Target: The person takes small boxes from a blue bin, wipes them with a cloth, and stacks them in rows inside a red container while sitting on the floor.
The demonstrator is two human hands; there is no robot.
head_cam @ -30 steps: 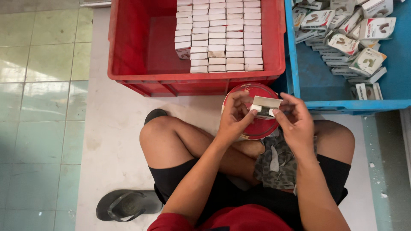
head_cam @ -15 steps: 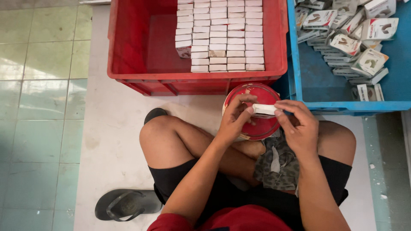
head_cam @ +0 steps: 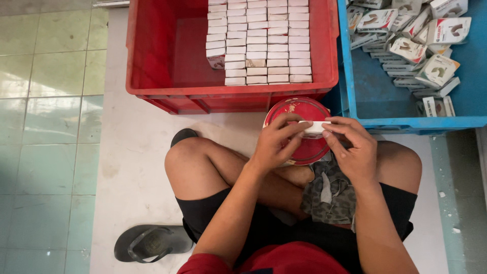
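Both hands pinch one small white box (head_cam: 313, 129).
Left hand (head_cam: 274, 144) and right hand (head_cam: 355, 149) grip its ends, fingers curled, over the red round tin (head_cam: 299, 109).

The small white box (head_cam: 313, 128) pinched between the fingers (head_cam: 291, 127) looks like matt paperboard, smooth-faced; the round red lid (head_cam: 299, 109) beneath it is glossy, scuffed pale near its far rim; the red crate (head_cam: 167, 61) and blue crate (head_cam: 375, 96) are moulded plastic with a dull sheen; the stacked boxes (head_cam: 269, 40) inside look matt card; the patterned rag (head_cam: 329, 195) is soft, crumpled cloth; the floor (head_cam: 50, 116) is glazed tile at its left edge, rough pale concrete beside; the sandal (head_cam: 152, 242) seems matt rubber.
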